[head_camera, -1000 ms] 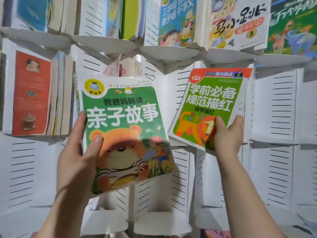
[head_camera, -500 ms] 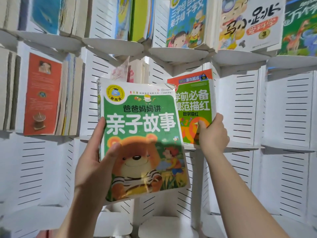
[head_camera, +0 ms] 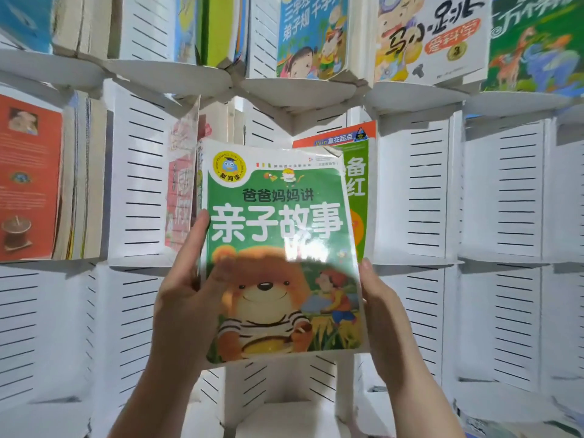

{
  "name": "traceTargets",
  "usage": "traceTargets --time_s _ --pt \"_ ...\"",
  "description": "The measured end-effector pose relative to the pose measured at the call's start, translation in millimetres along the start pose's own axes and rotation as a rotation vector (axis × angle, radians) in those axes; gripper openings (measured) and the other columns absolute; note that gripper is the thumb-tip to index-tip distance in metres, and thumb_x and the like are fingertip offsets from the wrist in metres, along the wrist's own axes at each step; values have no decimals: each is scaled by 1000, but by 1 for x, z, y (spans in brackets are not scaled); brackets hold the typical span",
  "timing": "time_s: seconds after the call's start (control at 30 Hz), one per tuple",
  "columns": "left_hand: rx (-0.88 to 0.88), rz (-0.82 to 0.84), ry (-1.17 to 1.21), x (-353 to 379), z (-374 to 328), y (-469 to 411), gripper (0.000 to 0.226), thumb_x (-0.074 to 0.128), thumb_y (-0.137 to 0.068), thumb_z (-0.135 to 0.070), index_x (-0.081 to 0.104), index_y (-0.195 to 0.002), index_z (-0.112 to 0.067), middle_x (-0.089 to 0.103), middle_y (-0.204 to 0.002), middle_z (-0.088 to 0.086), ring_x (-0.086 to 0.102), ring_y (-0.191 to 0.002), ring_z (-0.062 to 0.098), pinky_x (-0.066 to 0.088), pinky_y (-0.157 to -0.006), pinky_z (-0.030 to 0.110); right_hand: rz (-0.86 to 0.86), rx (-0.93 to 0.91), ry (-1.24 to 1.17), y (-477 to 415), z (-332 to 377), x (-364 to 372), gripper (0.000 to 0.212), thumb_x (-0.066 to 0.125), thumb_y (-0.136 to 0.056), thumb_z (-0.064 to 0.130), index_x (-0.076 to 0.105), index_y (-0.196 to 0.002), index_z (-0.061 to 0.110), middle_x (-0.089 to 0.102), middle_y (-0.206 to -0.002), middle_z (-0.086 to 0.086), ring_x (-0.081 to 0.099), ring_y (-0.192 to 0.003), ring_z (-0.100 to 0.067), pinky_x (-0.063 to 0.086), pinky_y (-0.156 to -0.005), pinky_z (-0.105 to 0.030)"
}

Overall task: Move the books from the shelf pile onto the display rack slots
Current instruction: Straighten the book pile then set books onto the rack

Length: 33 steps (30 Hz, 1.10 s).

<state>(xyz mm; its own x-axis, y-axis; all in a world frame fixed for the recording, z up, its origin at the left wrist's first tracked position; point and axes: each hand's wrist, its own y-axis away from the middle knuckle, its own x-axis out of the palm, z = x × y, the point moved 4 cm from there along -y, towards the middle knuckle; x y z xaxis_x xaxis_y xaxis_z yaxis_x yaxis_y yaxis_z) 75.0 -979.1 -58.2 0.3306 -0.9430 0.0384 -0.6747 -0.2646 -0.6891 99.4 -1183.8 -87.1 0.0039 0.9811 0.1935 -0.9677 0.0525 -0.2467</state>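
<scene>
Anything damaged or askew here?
The bear book has a torn, bent top right corner. The pink book in the slot to its left leans rather than standing upright. Nothing else stands out.

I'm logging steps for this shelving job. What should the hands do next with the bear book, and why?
Probably lift the bear book into the slot with the green book. Left hand and right hand grip its side edges, and it hangs in front of that slot, below its ledge.
</scene>
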Motion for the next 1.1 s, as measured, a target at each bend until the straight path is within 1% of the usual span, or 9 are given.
traceTargets --time_s 0.13,0.23,0.3,0.43,0.53,0.67,0.9,1.0,1.1 --pt "42 37 -4 17 4 -9 44 55 -82 -43 37 -113 -68 61 -125 -14 61 -110 11 53 -89 44 99 23 -135 0 0 -13 52 55 -77 59 66 -111 22 72 -106 -8 68 -101 -24 55 -81 -35" --pt "56 60 0 31 7 -15 50 56 -88 -30 32 -120 -61 71 -87 -21 63 -74 -4 55 -70 18 112 -10 12 -6 -4 -18 44 70 -73 41 68 -110 18 73 -97 -9 68 -90 -22 53 -74 -31" --pt "68 79 -10 40 7 -19 56 58 -90 -21 32 -128 -52 57 -105 -40 58 -84 -19 46 -68 3 20 -91 12 -11 -2 -26 39 75 -68 28 70 -104 14 74 -90 -3 67 -82 -21 52 -72 -32" --pt "64 148 -69 59 11 -31 62 53 -86 -29 28 -141 -43 39 -142 -21 44 -125 3 37 -104 23 -127 -201 -103 -16 -1 -36 33 68 -67 18 70 -99 10 74 -96 -9 68 -87 -23 51 -84 -39" --pt "121 133 -283 68 16 -36 65 54 -89 -28 23 -146 -31 37 -146 -6 40 -129 12 32 -99 19 -309 -248 -81 -28 0 -38 38 71 -61 24 67 -98 14 73 -95 -7 68 -90 -28 53 -88 -43" --pt "305 149 -576 78 26 -37 59 47 -82 -33 45 -136 -8 48 -128 23 51 -115 35 46 -95 40 -479 -340 -6 -49 13 -31 36 72 -61 39 64 -93 25 72 -91 1 68 -90 -30 52 -86 -55" --pt "436 366 -691 103 44 -48 50 37 -83 -29 60 -123 -10 68 -97 11 65 -82 30 52 -70 33 -565 -450 234 -71 30 -26 25 68 -85 22 53 -105 23 61 -86 16 62 -86 -16 50 -80 -33" --pt "448 434 -745 111 52 -52 51 48 -92 -25 39 -141 -20 59 -120 4 59 -106 22 47 -82 30 -579 -414 346 -77 18 -19 25 63 -89 27 50 -110 22 58 -85 16 56 -83 -15 40 -64 -20" --pt "458 511 -782 119 54 -55 62 49 -93 -31 19 -148 -29 49 -133 0 50 -118 17 37 -93 24 -642 -387 555 -78 11 -10 41 53 -93 32 43 -129 15 59 -116 2 56 -98 -19 40 -72 -27"
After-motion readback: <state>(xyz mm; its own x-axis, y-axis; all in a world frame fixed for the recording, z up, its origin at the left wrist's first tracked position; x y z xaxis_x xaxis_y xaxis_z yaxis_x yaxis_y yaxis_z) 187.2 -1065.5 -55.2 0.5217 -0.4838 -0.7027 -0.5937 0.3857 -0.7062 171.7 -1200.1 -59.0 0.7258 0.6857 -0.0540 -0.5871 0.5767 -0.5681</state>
